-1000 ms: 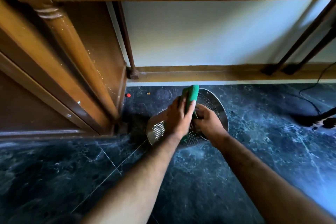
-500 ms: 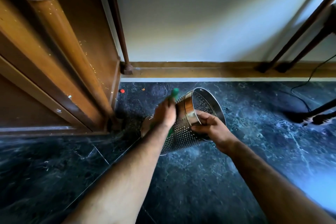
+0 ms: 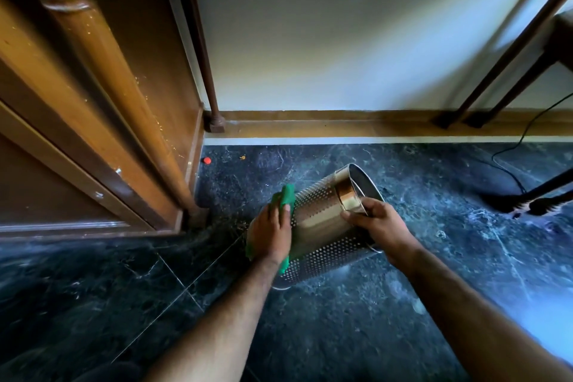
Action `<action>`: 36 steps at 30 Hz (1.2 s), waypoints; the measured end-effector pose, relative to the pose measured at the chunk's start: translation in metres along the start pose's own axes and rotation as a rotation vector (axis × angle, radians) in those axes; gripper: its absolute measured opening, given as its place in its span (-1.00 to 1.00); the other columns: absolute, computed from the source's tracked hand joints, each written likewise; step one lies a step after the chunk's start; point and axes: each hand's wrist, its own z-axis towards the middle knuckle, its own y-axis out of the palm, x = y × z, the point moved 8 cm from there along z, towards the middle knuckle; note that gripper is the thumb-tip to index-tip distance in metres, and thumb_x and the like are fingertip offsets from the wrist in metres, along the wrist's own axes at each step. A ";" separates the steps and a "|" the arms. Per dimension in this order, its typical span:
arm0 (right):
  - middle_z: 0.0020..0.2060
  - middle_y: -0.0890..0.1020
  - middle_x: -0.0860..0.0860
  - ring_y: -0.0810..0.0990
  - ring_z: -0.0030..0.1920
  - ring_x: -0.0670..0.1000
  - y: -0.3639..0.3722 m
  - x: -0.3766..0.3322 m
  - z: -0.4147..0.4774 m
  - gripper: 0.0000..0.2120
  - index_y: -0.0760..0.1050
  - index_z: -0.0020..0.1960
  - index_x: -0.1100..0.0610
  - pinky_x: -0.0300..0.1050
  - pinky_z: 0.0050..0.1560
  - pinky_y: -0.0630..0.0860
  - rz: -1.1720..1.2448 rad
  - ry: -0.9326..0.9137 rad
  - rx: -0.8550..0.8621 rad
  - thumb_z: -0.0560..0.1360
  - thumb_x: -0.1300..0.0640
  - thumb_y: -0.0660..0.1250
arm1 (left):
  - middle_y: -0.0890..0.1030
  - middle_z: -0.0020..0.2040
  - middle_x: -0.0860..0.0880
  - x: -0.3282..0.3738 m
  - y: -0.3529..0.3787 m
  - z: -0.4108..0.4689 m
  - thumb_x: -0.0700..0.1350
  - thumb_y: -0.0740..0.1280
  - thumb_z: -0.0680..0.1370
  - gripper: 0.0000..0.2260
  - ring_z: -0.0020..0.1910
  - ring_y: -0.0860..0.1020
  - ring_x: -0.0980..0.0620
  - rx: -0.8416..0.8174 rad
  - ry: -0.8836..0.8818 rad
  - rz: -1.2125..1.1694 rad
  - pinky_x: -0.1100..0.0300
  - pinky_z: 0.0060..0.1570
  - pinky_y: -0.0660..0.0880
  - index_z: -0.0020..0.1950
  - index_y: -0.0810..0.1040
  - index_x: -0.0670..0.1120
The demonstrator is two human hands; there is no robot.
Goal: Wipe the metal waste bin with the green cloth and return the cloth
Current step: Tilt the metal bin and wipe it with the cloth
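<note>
The perforated metal waste bin (image 3: 322, 226) lies tilted on its side on the dark marble floor, its open mouth facing up and to the right. My right hand (image 3: 376, 223) grips the bin's rim at the mouth. My left hand (image 3: 271, 234) presses the green cloth (image 3: 286, 197) flat against the bin's side near its base. The cloth shows above my fingers and below my palm; the rest is under my hand.
A wooden cabinet with a turned post (image 3: 108, 80) stands to the left. A white wall with a wooden skirting (image 3: 341, 127) runs behind. Dark furniture legs (image 3: 496, 65) and a black cable (image 3: 511, 161) are at right. A small red cap (image 3: 206, 160) lies on the floor.
My left hand has slid with the cloth from the bin's mouth down along its side toward the base. The bin's mouth has turned more to the right, and my right hand has stayed on the rim.
</note>
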 end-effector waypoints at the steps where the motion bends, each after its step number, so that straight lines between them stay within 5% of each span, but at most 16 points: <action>1: -0.26 0.72 -0.01 0.64 -0.29 -0.06 0.003 0.001 -0.001 -0.92 0.64 -0.01 0.18 -0.21 -0.34 0.53 0.006 0.008 -0.012 0.49 0.25 0.45 | 0.64 0.21 -0.22 -0.009 0.003 0.010 0.27 -0.03 0.59 -0.38 0.13 0.61 -0.23 -0.086 -0.086 -0.009 0.02 0.08 0.52 0.33 0.56 -0.10; 5: -0.19 0.70 0.06 0.63 -0.20 -0.03 0.021 -0.006 0.003 -0.91 0.63 -0.02 0.23 -0.19 -0.19 0.55 -0.053 -0.061 -0.089 0.48 0.33 0.44 | 0.63 0.24 -0.22 0.016 -0.002 0.039 0.35 -0.08 0.61 -0.36 0.16 0.61 -0.24 -0.290 -0.233 0.007 -0.05 0.18 0.54 0.33 0.55 -0.04; 9: -0.10 0.70 0.08 0.65 -0.13 -0.11 0.040 -0.014 0.007 -0.82 0.59 0.08 0.32 -0.27 -0.06 0.58 -0.206 -0.132 -0.207 0.49 0.41 0.41 | 0.65 -0.12 -0.01 0.108 -0.022 0.052 0.32 0.02 0.62 -0.49 -0.22 0.63 -0.02 -0.171 -0.030 -0.187 0.14 -0.22 0.57 0.17 0.60 0.03; 13: -0.11 0.72 0.02 0.67 -0.14 -0.15 0.038 -0.011 0.005 -0.75 0.61 0.02 0.15 -0.29 -0.02 0.59 -0.304 -0.075 -0.296 0.47 0.46 0.40 | 0.61 0.26 -0.10 0.146 -0.031 0.033 0.18 0.15 0.62 -0.57 0.16 0.57 -0.08 0.030 0.353 -0.134 0.02 0.15 0.54 0.38 0.52 0.01; 15: -0.21 0.71 -0.08 0.64 -0.23 -0.18 0.037 -0.016 0.007 -0.73 0.61 -0.02 0.08 -0.30 -0.13 0.55 -0.359 -0.090 -0.249 0.44 0.43 0.45 | 0.59 0.29 -0.12 0.120 -0.027 0.015 0.14 0.13 0.64 -0.55 0.21 0.54 -0.07 0.087 0.377 -0.130 0.06 0.18 0.49 0.42 0.49 -0.06; 21: -0.42 0.64 -0.10 0.57 -0.35 -0.02 -0.003 -0.003 0.016 -0.85 0.65 -0.16 0.13 -0.15 -0.30 0.52 -0.092 0.039 0.292 0.43 0.06 0.54 | 0.62 0.21 -0.21 -0.007 -0.007 -0.007 0.19 0.07 0.63 -0.46 0.12 0.58 -0.19 0.066 0.163 0.057 -0.04 0.14 0.51 0.43 0.49 -0.11; 24: -0.49 0.59 -0.16 0.53 -0.46 -0.15 0.001 -0.001 0.016 -0.86 0.64 -0.12 0.14 -0.25 -0.43 0.46 -0.028 0.030 0.313 0.44 0.08 0.53 | 0.58 0.26 -0.31 -0.048 -0.006 0.011 0.16 0.08 0.65 -0.49 0.19 0.55 -0.30 -0.087 -0.095 0.084 -0.05 0.22 0.45 0.38 0.51 -0.16; 27: -0.29 0.70 -0.04 0.65 -0.29 -0.05 0.020 -0.005 0.018 -0.87 0.65 -0.04 0.19 -0.15 -0.26 0.58 0.017 0.020 0.242 0.47 0.15 0.50 | 0.55 0.34 -0.30 -0.042 -0.008 0.031 0.13 0.04 0.68 -0.52 0.29 0.52 -0.29 -0.208 -0.235 0.091 -0.03 0.31 0.41 0.36 0.52 -0.15; 29: -0.21 0.73 0.04 0.66 -0.27 -0.02 0.032 -0.008 0.017 -0.98 0.65 -0.10 0.16 -0.18 -0.26 0.56 0.011 -0.025 0.164 0.49 0.22 0.47 | 0.61 0.29 -0.21 -0.011 -0.017 0.044 0.20 0.01 0.66 -0.49 0.21 0.59 -0.24 -0.197 -0.232 0.077 0.01 0.19 0.51 0.33 0.55 -0.07; 33: -0.22 0.75 0.03 0.67 -0.25 -0.09 0.044 0.001 0.019 -0.86 0.63 -0.01 0.31 -0.27 -0.16 0.61 0.039 -0.061 0.008 0.45 0.43 0.44 | 0.66 -0.08 0.02 0.082 -0.025 0.056 0.21 0.10 0.65 -0.59 -0.24 0.64 0.01 -0.142 -0.052 -0.173 0.15 -0.28 0.55 0.28 0.58 0.03; 36: -0.29 0.75 -0.10 0.68 -0.25 -0.19 0.033 0.011 0.019 -0.77 0.61 -0.01 0.22 -0.32 -0.14 0.61 -0.073 -0.041 -0.073 0.44 0.49 0.41 | 0.67 -0.04 -0.01 0.120 -0.027 0.044 0.20 0.17 0.63 -0.63 -0.24 0.66 0.04 -0.106 0.117 -0.276 0.17 -0.34 0.58 0.21 0.59 0.00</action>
